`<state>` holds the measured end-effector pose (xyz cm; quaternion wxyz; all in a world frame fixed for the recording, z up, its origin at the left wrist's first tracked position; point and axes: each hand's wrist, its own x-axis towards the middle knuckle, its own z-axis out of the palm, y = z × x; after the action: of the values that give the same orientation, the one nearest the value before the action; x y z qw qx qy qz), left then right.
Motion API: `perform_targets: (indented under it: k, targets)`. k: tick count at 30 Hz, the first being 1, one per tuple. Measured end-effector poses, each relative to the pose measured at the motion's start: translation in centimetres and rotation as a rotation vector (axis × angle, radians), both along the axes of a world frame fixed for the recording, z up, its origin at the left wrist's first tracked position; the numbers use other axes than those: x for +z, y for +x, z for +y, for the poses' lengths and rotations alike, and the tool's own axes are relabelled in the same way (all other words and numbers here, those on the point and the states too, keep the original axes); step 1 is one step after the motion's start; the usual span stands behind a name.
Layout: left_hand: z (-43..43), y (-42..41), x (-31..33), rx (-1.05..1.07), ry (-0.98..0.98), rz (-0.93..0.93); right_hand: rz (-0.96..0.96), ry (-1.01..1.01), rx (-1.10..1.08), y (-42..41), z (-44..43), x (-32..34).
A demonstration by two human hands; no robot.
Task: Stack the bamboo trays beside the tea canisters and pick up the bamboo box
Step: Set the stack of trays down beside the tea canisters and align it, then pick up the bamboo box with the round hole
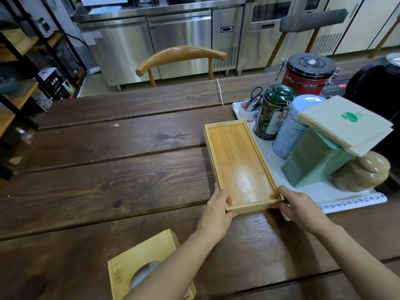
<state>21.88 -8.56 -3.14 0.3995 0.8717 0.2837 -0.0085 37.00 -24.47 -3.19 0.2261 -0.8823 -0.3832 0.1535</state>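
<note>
A long bamboo tray lies on the dark wooden table, stacked on another tray whose edge shows at its far left. It sits right beside the tea canisters: a green tin, a pale blue tin and a square green tin. My left hand grips the tray's near left corner and my right hand grips its near right corner. The bamboo box, with an oval opening on top, rests near the front edge, partly hidden by my left forearm.
The canisters stand on a white tray with a red jar, scissors and a folded napkin stack. A black kettle sits at the far right. A wooden chair faces the table's far side.
</note>
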Motion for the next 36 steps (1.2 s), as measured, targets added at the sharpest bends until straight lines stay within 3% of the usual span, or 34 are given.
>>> perform_targets:
  k: [4,11,17,24,27,30,36]
  targets:
    - [0.3,-0.2,0.1,-0.037,0.008,0.018,-0.028,-0.02,0.055,0.1,-0.2,0.4]
    - [1.6,-1.3,1.2,-0.109,0.135,0.13,-0.003,-0.243,0.037,0.0,0.3,3.9]
    - [4.1,-4.2,4.4,0.063,0.204,0.051,-0.069,-0.001,0.049,-3.9,3.6,6.6]
    - [7.0,-12.5,5.2,0.337,0.275,-0.028,0.402,0.208,0.116,-13.6,8.6,4.6]
    - [6.9,-16.7,4.1,0.49,0.136,-0.032,0.639,0.211,0.123,-17.4,9.7,3.0]
    - [5.5,-20.0,2.6,0.63,-0.135,-0.12,0.911,0.196,0.075,-19.9,10.1,1.6]
    - [1.5,-22.2,0.8,0.861,-0.765,-0.347,1.038,0.235,0.009,-22.7,10.5,1.7]
